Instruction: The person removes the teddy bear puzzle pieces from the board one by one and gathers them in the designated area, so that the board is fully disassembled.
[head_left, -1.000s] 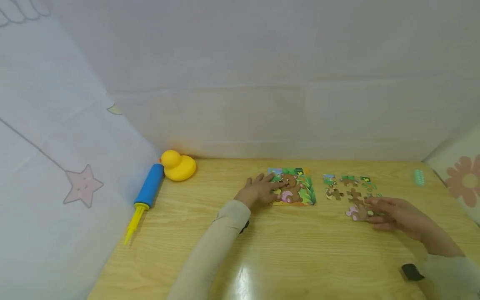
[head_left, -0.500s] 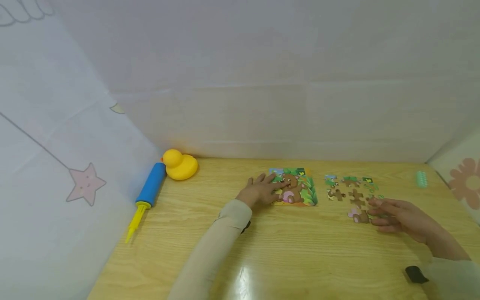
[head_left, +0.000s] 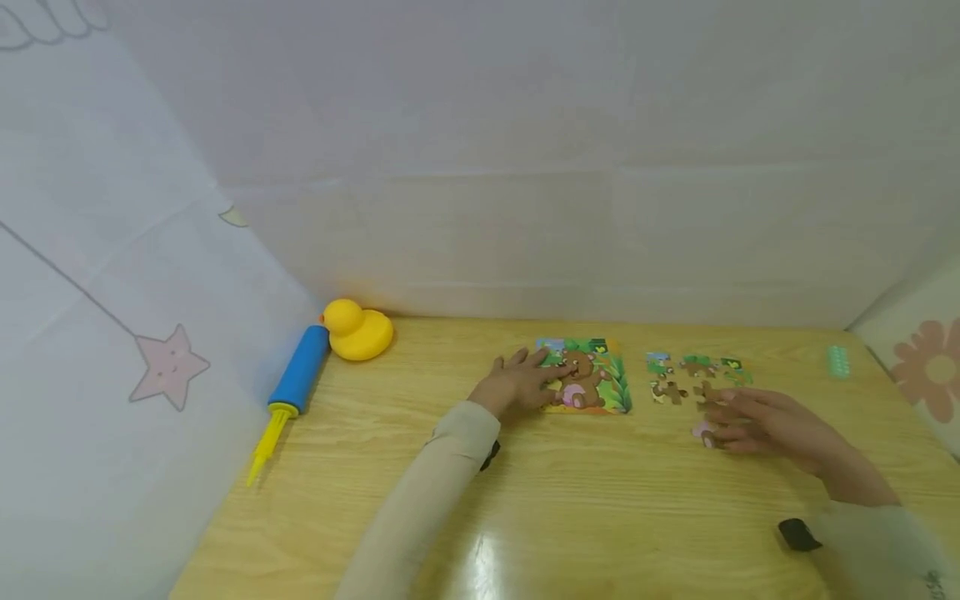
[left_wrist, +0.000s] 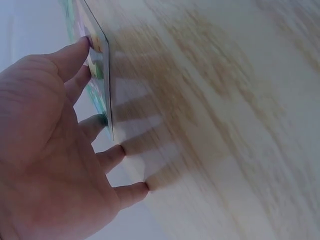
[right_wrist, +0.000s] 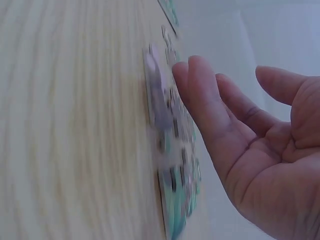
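Observation:
A picture card of a brown bear (head_left: 606,392) lies on the table. My left hand (head_left: 513,385) rests on its left side with fingers spread. In the left wrist view, the thumb and some fingertips touch the card (left_wrist: 102,70), while other fingertips press the wood beside it. To the right, several loose jigsaw pieces (head_left: 698,366) lie in rough rows. My right hand (head_left: 780,427) is over the lower pieces and hides some of them. In the right wrist view, the thumb stands apart from the fingers with nothing seen between them; a pink jigsaw piece (right_wrist: 155,82) lies just beyond the fingertips.
At the left edge lie a blue and yellow hand pump (head_left: 300,371) and a yellow rubber duck (head_left: 360,333). A small mint-green bumpy object (head_left: 839,362) sits at the far right. White cloth walls (head_left: 480,225) bound the table's back and sides.
My right hand has moved left across the lower pieces, covering more of the pink and brown piece. The left hand stays on the card.

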